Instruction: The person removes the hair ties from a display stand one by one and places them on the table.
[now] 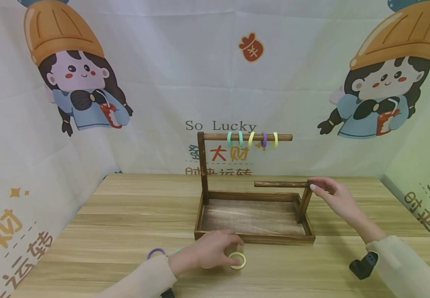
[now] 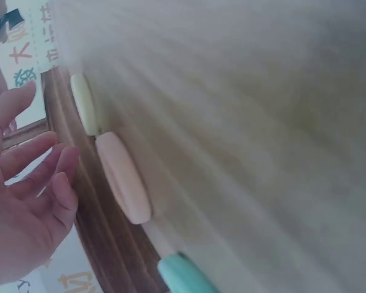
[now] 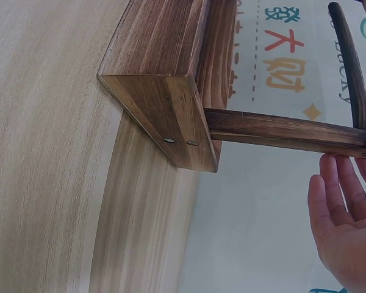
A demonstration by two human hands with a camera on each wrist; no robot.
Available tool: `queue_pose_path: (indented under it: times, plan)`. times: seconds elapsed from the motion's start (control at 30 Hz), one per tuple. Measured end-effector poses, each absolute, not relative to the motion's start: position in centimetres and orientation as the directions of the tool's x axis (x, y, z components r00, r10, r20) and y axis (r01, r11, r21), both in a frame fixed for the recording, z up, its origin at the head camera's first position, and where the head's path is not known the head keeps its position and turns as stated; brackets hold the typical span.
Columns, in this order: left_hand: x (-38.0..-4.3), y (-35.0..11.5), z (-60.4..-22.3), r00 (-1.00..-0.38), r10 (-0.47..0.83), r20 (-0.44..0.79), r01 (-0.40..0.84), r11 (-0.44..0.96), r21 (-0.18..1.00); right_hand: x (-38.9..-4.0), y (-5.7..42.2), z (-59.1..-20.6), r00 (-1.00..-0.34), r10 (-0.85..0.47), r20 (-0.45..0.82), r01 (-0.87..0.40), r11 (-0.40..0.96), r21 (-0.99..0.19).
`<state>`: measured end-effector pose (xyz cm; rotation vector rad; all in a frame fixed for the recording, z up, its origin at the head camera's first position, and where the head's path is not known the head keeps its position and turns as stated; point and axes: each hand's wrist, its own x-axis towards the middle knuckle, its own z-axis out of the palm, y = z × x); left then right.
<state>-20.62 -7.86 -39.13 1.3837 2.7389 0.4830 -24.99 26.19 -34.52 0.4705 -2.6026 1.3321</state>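
Left grip (image 1: 215, 250) hangs over the counter (image 1: 125, 219) with fingers loosely bent and a gap to the thumb, holding nothing; right grip (image 1: 335, 198) pinches the top of the short post (image 1: 304, 205) of the wooden stand (image 1: 256, 239). The nearest loose piece to the left grip is the yellow ring (image 2: 83, 105), on the counter along the stand's front edge. A careless sweep of those bent fingers could scatter the loose rings, since they lie close together under the hand. A hard pull by the right grip could drag or tip the stand, and a jolt might shake the outermost hanging ring off the long bar's (image 1: 213, 136) free end, which has no visible stop. Counted, 9 rings show: 5 hang on the long bar, 2 green, 2 yellow and 1 purple; 4 lie loose, the yellow, 1 orange ring (image 2: 123, 177), 1 green ring (image 2: 192, 274) and 1 purple ring (image 1: 155, 249). The stand has 2 posts, 2 bars and 1 tray; the short bar (image 1: 280, 184) carries 0 rings.
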Motion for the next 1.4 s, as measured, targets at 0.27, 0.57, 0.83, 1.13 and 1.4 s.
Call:
queue_pose_path:
  times: [0.27, 0.57, 0.83, 1.13, 1.4]
  plan:
    - [-21.2, -8.2, -38.4, -0.606, 0.756, 0.246, 0.788, 0.530, 0.313, -25.0, 26.2, -34.6, -0.932, -0.199, 0.304, -0.363, 0.539, -0.760]
    - [-21.7, -9.2, -38.0, -0.621, 0.687, 0.377, 0.784, 0.551, 0.286, -24.9, 26.1, -34.3, -0.933, -0.195, 0.301, -0.358, 0.553, -0.752]
    - [-22.7, -10.7, -38.4, -0.646, 0.614, 0.454, 0.759, 0.579, 0.296, -25.0, 26.1, -34.1, -0.932, -0.193, 0.307, -0.362, 0.553, -0.750]
    - [-22.9, -13.2, -38.8, -0.790, 0.506, 0.345, 0.592, 0.777, 0.214, -25.1, 26.0, -34.0, -0.931, -0.199, 0.307, -0.365, 0.557, -0.746]
    - [-22.6, -14.5, -39.2, -0.853, 0.463, 0.241, 0.504, 0.851, 0.148, -25.1, 26.1, -34.0, -0.934, -0.200, 0.297, -0.357, 0.559, -0.748]
